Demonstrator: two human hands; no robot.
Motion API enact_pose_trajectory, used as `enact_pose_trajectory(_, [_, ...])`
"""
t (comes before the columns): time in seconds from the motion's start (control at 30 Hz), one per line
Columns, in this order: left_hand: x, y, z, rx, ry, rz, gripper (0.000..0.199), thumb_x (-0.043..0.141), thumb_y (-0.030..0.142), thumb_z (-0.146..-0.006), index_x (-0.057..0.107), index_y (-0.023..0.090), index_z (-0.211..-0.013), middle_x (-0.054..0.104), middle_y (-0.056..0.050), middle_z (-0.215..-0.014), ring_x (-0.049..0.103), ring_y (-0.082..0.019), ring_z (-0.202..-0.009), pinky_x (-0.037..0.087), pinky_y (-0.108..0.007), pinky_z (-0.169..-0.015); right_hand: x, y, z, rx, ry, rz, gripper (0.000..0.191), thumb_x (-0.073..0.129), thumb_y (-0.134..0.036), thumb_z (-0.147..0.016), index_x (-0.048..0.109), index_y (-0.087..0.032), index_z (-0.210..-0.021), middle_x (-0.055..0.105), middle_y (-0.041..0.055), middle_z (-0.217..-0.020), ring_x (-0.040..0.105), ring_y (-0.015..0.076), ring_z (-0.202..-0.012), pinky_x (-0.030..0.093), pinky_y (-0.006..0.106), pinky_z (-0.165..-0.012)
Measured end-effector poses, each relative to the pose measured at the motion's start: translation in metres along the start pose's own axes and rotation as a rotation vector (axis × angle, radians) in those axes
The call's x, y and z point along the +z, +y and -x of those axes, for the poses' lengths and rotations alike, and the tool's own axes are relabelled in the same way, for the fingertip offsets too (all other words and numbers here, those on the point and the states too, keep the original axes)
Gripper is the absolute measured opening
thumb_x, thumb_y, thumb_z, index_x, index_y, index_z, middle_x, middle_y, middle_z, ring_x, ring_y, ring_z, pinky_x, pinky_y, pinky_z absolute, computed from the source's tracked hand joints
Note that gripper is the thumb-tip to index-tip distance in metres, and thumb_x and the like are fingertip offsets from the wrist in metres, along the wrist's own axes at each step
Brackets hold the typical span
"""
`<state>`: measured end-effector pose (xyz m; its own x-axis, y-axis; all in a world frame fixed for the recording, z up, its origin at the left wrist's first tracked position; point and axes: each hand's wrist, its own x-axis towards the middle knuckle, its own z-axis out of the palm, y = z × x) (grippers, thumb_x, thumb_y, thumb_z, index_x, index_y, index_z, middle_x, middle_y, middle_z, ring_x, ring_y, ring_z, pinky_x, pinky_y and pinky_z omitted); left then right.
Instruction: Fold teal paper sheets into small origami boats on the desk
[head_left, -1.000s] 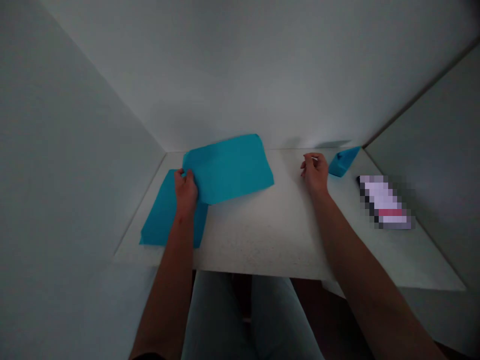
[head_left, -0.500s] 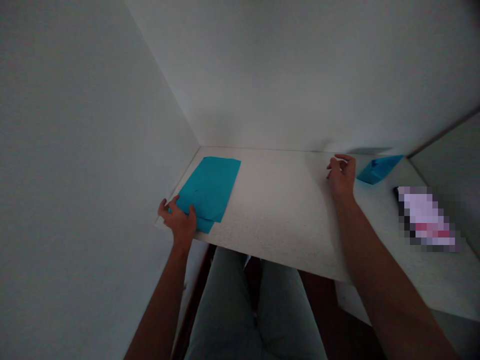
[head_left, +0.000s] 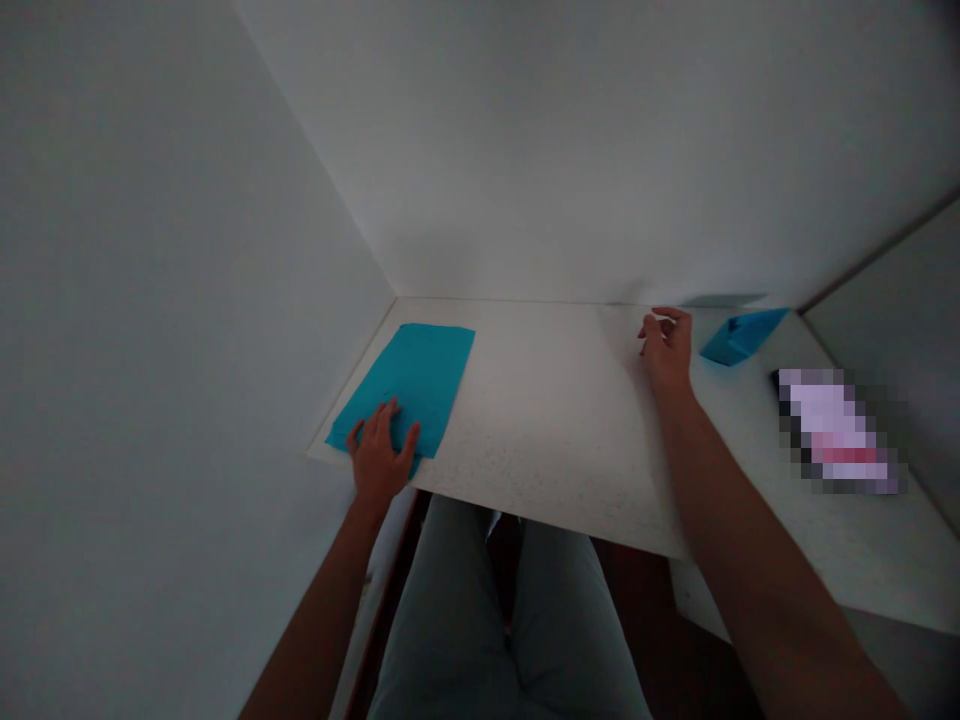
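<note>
Sheet of blue paper (head_left: 426,368), held up by my left hand (head_left: 380,462) a second ago, now lies flat at the left end of the white table (head_left: 540,400), over a second sheet (head_left: 415,466) peeking out at the near edge; I judge the setting-down nearly done. Left fingers are spread wide, palm down, resting on its near part, gripping nothing. My right hand (head_left: 667,352) is loosely curled just beside the folded blue paper (head_left: 739,340); whether it holds anything, I cannot tell.
</note>
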<state>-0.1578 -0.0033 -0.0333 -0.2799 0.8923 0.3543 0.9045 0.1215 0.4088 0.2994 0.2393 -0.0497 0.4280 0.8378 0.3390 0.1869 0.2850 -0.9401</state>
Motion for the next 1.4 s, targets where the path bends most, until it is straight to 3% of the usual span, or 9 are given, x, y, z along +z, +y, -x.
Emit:
enact_pose_trajectory(0.1, [-0.003,0.002,0.003,-0.023,0.051,-0.021,0.056,0.047,0.055,-0.107,0.06,0.023,-0.151,0.075,-0.017,-0.135,0.064,-0.037,-0.137,0.025,-0.06,-0.129,0.001,0.003,-0.001,0.006,-0.007,0.007,0.046,0.071,-0.06,-0.09,0.056,-0.025,-0.116,0.06,-0.0049,-0.075,0.044,0.0131,-0.049,0.035,0.029,-0.048])
enact_pose_trajectory(0.27, [-0.003,-0.002,0.0,0.074,-0.06,-0.076,0.058,0.037,0.051,-0.11,0.057,0.022,-0.157,0.062,-0.016,-0.159,0.045,-0.034,-0.159,0.022,-0.059,-0.131,0.002,0.009,-0.002,-0.004,-0.013,0.061,0.04,0.069,-0.055,-0.093,0.059,-0.024,-0.116,0.059,-0.0049,-0.075,0.047,0.0129,-0.054,0.037,0.028,-0.053])
enact_pose_trajectory(0.53, [-0.007,0.005,-0.001,0.036,0.008,-0.204,0.055,0.043,0.053,-0.109,0.064,0.019,-0.146,0.07,-0.019,-0.148,0.057,-0.034,-0.149,0.016,-0.063,-0.133,0.001,0.013,-0.004,0.0,-0.039,0.08,0.035,0.067,-0.049,-0.092,0.062,-0.024,-0.115,0.059,-0.0035,-0.075,0.049,0.0138,-0.056,0.038,0.029,-0.055])
enact_pose_trajectory(0.63, [-0.012,0.003,-0.03,0.029,0.004,-0.198,0.056,0.045,0.054,-0.108,0.061,0.02,-0.15,0.064,-0.019,-0.154,0.053,-0.037,-0.152,0.028,-0.064,-0.129,0.0,0.011,-0.003,-0.004,-0.051,0.085,0.035,0.067,-0.053,-0.092,0.063,-0.025,-0.113,0.059,-0.0029,-0.076,0.051,0.0148,-0.06,0.04,0.029,-0.056])
enact_pose_trajectory(0.73, [-0.008,-0.007,-0.086,0.016,-0.062,-0.12,0.056,0.053,0.052,-0.104,0.063,0.019,-0.148,0.065,-0.019,-0.15,0.059,-0.036,-0.144,0.043,-0.056,-0.123,-0.001,0.008,-0.002,0.007,-0.073,0.098,0.037,0.067,-0.057,-0.091,0.064,-0.025,-0.11,0.059,-0.0025,-0.076,0.053,0.0159,-0.063,0.042,0.03,-0.058])
enact_pose_trajectory(0.87, [0.009,-0.021,-0.166,-0.137,-0.171,-0.015,0.053,0.057,0.045,-0.103,0.063,0.011,-0.143,0.063,-0.022,-0.146,0.071,-0.029,-0.123,0.052,-0.043,-0.115,-0.002,0.004,-0.001,0.005,-0.081,0.093,0.039,0.068,-0.061,-0.089,0.064,-0.026,-0.106,0.06,-0.0024,-0.075,0.053,0.0172,-0.063,0.042,0.031,-0.058])
enact_pose_trajectory(0.97, [0.023,-0.028,-0.202,-0.216,-0.205,-0.043,0.052,0.062,0.04,-0.1,0.062,0.01,-0.143,0.056,-0.024,-0.152,0.069,-0.029,-0.127,0.052,-0.04,-0.115,-0.002,0.0,0.0,0.031,-0.078,0.086,0.039,0.071,-0.062,-0.087,0.063,-0.027,-0.102,0.059,-0.0025,-0.073,0.05,0.0172,-0.059,0.04,0.031,-0.055])
enact_pose_trajectory(1.13, [0.039,-0.035,-0.215,-0.288,-0.216,-0.087,0.037,0.065,0.039,-0.099,0.069,0.018,-0.129,0.065,-0.02,-0.139,0.07,-0.03,-0.12,0.054,-0.042,-0.108,-0.002,-0.015,0.004,0.092,-0.059,0.108,0.032,0.073,-0.052,-0.086,0.063,-0.025,-0.101,0.058,-0.0031,-0.071,0.047,0.0157,-0.056,0.036,0.03,-0.052])
enact_pose_trajectory(1.4, [0.052,-0.039,-0.2,-0.293,-0.019,-0.071,0.028,0.046,0.034,-0.109,0.068,0.021,-0.121,0.072,-0.015,-0.136,0.066,-0.029,-0.126,0.051,-0.041,-0.109,-0.001,-0.026,0.004,0.101,-0.057,0.191,0.023,0.071,-0.037,-0.088,0.063,-0.022,-0.103,0.057,-0.0046,-0.071,0.047,0.0128,-0.055,0.037,0.03,-0.055])
